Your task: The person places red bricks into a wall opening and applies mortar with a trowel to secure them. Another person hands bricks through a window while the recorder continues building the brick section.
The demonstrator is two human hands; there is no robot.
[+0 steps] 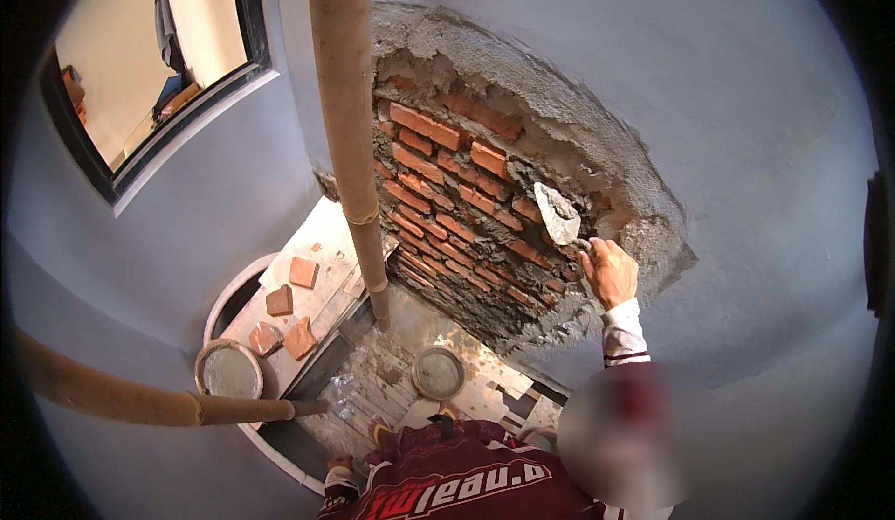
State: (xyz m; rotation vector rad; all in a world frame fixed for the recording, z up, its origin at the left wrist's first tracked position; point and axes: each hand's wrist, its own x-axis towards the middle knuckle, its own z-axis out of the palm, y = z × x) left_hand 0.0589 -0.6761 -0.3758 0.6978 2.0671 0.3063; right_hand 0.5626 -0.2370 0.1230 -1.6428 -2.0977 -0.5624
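Maroon shirt nearest, the right hand grips a pale, mortar-smeared trowel.

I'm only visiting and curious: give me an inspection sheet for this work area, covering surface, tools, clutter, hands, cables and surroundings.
Surface: smooth blue-grey wall with exposed orange-red brickwork, bordered by rough grey mortar.
Job's things: mortar-smeared metal trowel in front of the brickwork, contact unclear; one round bowl of grey mix at left, another round bowl below the brickwork.
Clutter: four loose reddish brick pieces on a pale flat board.
Hands: right hand grips the trowel's handle; left hand low down, grip unclear.
Cables: nothing seen.
Surroundings: two brown jointed poles; black-framed rectangular window.
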